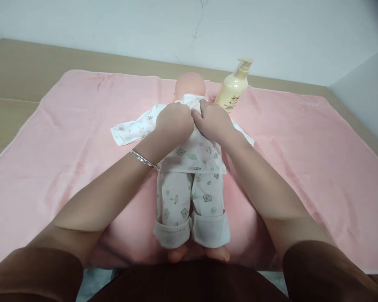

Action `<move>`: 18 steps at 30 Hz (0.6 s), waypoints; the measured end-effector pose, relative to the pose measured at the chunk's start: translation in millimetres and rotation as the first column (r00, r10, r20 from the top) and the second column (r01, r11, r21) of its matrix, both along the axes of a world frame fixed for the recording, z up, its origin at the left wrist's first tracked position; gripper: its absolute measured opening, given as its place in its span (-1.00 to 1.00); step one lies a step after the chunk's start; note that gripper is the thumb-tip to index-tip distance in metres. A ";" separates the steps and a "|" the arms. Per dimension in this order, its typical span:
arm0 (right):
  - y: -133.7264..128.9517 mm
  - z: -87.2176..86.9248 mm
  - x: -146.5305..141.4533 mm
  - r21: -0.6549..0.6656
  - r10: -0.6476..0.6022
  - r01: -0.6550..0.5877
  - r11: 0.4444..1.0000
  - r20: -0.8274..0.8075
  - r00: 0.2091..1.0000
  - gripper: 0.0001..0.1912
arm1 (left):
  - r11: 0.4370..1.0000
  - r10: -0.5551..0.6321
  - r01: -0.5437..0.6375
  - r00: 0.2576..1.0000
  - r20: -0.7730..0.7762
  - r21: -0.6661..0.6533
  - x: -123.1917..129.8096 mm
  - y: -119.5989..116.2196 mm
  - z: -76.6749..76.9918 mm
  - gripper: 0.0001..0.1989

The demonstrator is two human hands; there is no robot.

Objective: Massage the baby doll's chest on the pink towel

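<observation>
A bald baby doll (190, 84) lies lengthwise in front of me, its head at the far end and its bare feet close to my body. It wears a white printed baby shirt (195, 157) and matching printed pants (176, 195) with turned-up cuffs. My left hand (175, 121), a silver bracelet at its wrist, is closed in a fist on the upper shirt. Just beside it, my right hand (214, 119) pinches the shirt cloth near the collar, its thumb towards the left hand. The cloth between the fingertips is mostly hidden.
A pale yellow pump bottle (231, 92) stands just right of the doll's head. Beneath everything, a pink blanket (82, 126) covers much of the wooden table (22, 67). A white wall (113, 29) rises behind the table. The shirt's left sleeve (134, 128) spreads outward.
</observation>
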State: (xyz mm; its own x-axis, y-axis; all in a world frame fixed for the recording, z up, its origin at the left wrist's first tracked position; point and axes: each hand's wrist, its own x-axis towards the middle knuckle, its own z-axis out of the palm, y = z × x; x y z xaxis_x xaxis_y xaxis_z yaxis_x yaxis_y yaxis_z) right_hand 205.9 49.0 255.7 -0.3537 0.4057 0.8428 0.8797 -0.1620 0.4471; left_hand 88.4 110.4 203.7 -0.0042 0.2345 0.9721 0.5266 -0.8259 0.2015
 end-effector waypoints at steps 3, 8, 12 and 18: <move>-1.6 -3.2 0.2 -0.010 -0.022 0.023 1.000 0.045 0.999 -0.43 | 0.999 -0.020 0.020 1.000 0.003 0.032 4.2 0.2 -0.7 -0.73; -11.1 -20.2 -4.6 0.035 -0.092 0.087 0.996 0.169 0.981 -0.47 | 1.000 -0.021 0.021 0.999 0.044 0.010 -0.3 14.7 9.3 -0.72; -17.7 -27.3 -8.4 0.043 -0.110 0.104 0.994 0.163 0.981 -0.57 | 0.996 -0.064 0.070 0.993 0.101 -0.062 -4.1 19.2 16.5 -0.65; -9.5 -13.0 -5.4 0.005 -0.038 0.038 0.999 0.042 0.998 -0.54 | 0.996 0.002 0.010 0.990 0.139 -0.086 1.8 11.2 11.5 -0.64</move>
